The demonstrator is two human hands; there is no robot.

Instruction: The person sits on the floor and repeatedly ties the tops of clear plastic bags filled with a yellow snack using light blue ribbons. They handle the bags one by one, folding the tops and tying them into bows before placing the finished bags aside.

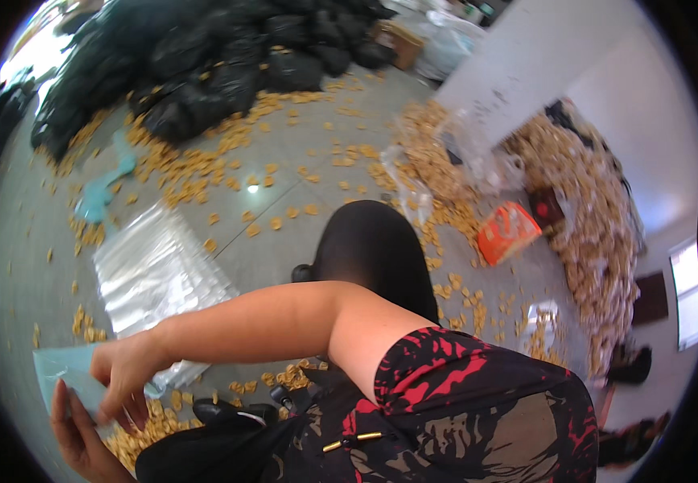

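Observation:
A thin light-blue plastic bag point(62, 360) hangs at the lower left between my two hands. My right hand point(128, 371) reaches across from the right, and its bent fingers hold the bag, partly blurred. My left hand point(80, 435) comes up from the bottom edge with straight fingers against the bag; whether they pinch it is unclear. Just below the hands, beside my bent leg, lies a heap of small yellow-tan pieces point(159, 422). A stack of clear plastic bags point(143, 265) lies flat on the floor beyond my right forearm, which covers its near end.
Black filled bags point(204, 60) are piled at the back, with yellow-tan pieces point(204, 169) strewn before them. A crumpled blue plastic sheet point(101, 190) lies left. An orange bag point(509, 232) stands near a large heap of packed pieces point(590, 241) by the white wall point(542, 60).

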